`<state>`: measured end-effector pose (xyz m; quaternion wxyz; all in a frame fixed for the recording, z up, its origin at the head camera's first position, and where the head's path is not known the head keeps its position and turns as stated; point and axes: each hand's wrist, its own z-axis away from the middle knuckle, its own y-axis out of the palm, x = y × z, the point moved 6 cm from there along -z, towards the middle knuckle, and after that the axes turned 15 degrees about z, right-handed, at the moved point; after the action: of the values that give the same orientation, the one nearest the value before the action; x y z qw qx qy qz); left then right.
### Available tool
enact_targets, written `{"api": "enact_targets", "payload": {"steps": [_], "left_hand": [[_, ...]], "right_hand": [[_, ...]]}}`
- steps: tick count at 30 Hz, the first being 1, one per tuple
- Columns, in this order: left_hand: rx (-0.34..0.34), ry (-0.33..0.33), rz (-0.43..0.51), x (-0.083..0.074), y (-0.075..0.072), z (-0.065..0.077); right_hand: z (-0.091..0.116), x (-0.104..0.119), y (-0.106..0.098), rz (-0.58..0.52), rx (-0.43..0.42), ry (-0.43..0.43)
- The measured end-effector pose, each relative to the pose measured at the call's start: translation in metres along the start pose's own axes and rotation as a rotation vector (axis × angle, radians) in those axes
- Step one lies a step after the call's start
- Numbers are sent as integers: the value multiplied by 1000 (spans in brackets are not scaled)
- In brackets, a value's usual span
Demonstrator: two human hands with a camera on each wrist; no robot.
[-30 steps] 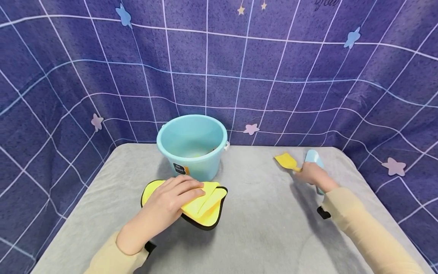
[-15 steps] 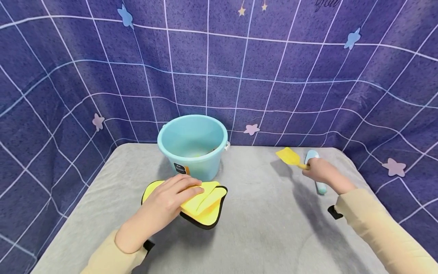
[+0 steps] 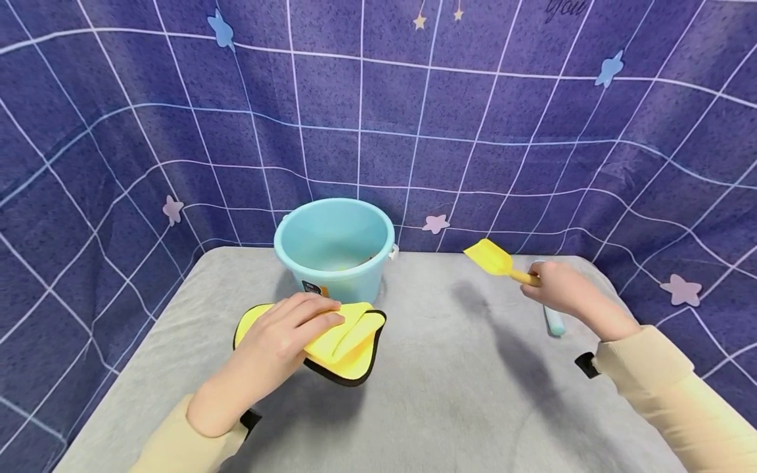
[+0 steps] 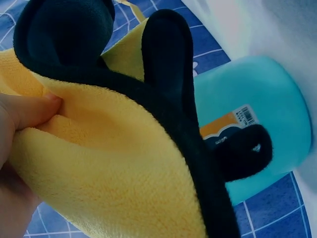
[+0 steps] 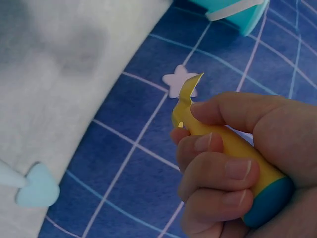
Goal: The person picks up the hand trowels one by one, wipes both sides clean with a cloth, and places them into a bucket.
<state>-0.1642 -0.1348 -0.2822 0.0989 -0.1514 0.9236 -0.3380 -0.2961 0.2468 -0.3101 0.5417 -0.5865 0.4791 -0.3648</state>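
My left hand grips a yellow cloth with a dark trim, held above the table in front of the bucket. In the left wrist view the thumb presses into the fuzzy yellow side, and the cloth's dark underside shows at its folds. On the right, my right hand has its fingers wrapped around the handle of a small yellow toy shovel. Its blade points left and up, raised over the table's far edge. The handle's blue-green end shows in the right wrist view.
A light blue bucket with small items inside stands at the back, left of centre. Below my right hand lies a light blue tool with a rounded head. Purple gridded curtain surrounds the grey tabletop.
My right hand has lifted the shovel from beside the light blue tool, drawing back slightly to the right as its blade tips up. My left hand has shifted slightly left and up with the cloth.
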Motion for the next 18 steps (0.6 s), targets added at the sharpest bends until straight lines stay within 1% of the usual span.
{"api": "enact_targets", "payload": {"steps": [2,6,11,14,18], "left_hand": [[0,-13,-11,-1,-3,-1],[-5,-28,-27,-3,-9,-3],[-52,-2,-26,-6,-17,-10],[-79,18,-35,-9,-22,-14],[-102,27,-63,-12,-30,-18]], "right_hand": [[1,4,-6,-4,-10,-10],[3,12,-15,-14,-1,-22],[7,23,-26,-21,13,-30],[11,31,-32,-15,6,-45],[16,43,-41,-8,-18,-68]]}}
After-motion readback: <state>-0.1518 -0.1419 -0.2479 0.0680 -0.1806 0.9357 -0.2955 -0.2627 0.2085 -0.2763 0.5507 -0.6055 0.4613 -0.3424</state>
